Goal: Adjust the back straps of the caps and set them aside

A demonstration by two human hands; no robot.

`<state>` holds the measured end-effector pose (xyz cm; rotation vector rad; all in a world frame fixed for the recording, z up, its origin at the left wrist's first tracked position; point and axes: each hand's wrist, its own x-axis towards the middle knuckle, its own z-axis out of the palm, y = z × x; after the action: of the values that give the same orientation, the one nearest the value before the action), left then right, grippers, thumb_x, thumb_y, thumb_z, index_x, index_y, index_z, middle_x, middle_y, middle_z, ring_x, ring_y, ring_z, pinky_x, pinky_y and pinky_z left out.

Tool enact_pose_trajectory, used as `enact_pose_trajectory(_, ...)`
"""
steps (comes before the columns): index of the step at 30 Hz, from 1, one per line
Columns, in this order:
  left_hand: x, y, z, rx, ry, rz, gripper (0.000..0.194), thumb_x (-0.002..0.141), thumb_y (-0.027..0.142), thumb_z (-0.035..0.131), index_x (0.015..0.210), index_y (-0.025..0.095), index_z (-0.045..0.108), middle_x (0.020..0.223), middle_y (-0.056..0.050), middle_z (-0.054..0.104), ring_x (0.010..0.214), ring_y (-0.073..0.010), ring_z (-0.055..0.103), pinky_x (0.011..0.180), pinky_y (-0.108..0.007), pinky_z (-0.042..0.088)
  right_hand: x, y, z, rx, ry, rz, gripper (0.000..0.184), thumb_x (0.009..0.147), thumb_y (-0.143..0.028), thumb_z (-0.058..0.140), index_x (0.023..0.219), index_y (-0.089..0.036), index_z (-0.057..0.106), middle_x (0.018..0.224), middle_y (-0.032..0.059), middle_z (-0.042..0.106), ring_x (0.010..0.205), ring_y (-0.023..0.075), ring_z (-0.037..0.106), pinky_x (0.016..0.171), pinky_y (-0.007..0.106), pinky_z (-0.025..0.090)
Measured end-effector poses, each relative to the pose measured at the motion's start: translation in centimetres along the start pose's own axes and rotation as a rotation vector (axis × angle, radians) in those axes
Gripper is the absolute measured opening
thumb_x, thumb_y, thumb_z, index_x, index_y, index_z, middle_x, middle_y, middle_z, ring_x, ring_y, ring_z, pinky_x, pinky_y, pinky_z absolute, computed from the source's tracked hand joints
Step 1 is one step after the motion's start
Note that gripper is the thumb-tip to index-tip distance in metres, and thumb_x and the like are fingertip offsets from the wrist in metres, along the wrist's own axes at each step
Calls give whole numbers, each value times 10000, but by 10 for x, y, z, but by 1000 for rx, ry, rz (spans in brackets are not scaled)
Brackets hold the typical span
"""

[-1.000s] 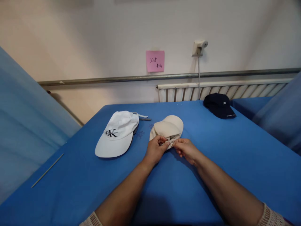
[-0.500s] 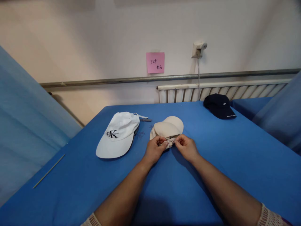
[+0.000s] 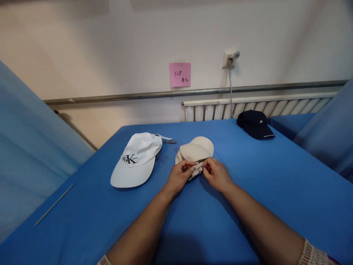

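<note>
A beige cap [image 3: 195,151] lies on the blue-covered table with its brim pointing away from me and its back strap toward me. My left hand [image 3: 179,177] pinches the left part of the strap [image 3: 196,169]. From the other side, my right hand [image 3: 217,174] pinches the strap's right part between thumb and fingertips. The fastening between my fingers is partly hidden and too small to make out fully. To the left of my hands rests a white cap [image 3: 139,156] with black lettering, its strap hanging loose at the back.
A dark navy cap [image 3: 255,124] sits at the table's far right corner. On the left lies a thin stick [image 3: 54,204]. Behind the blue table [image 3: 275,180] are a radiator [image 3: 215,111], a metal rail [image 3: 143,95] and a plugged-in cord [image 3: 231,88]. Blue curtains [image 3: 33,143] hang at both sides.
My right hand has shifted slightly left, closer to my left hand at the strap. The view has moved a little; the caps stay in their places.
</note>
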<state>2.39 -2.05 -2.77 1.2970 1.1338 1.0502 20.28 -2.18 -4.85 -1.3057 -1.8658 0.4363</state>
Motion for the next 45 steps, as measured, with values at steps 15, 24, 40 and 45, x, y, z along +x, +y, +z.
enact_pose_trajectory(15,-20,20,3,617,38,426,178,862,272,567,988,221,681,931,-45,703,841,-184,622,817,-303,471,0,-7,-24,149,-169,-150,241,828,-166,530,1057,-230,566,1016,47,605,682,135,548,661,269,443)
enact_pose_trajectory(24,-24,23,5,719,-72,487,287,828,167,571,1107,221,610,1080,-59,665,982,-207,596,896,-328,444,1,1,-16,-170,-44,-117,98,763,-126,527,781,-212,483,775,2,543,660,147,493,603,255,332)
enact_pose_trajectory(40,-23,14,5,755,-405,389,276,781,111,561,1014,221,659,1012,-58,677,947,-206,607,870,-316,456,2,42,-21,-281,-46,211,171,754,-68,505,820,-201,590,828,65,661,718,179,584,633,267,356)
enact_pose_trajectory(45,-27,17,10,676,-421,355,214,779,162,582,957,216,688,898,-43,692,799,-176,609,745,-260,461,8,43,-24,-294,42,278,146,793,-121,495,799,-198,619,785,68,667,696,182,590,623,278,369)
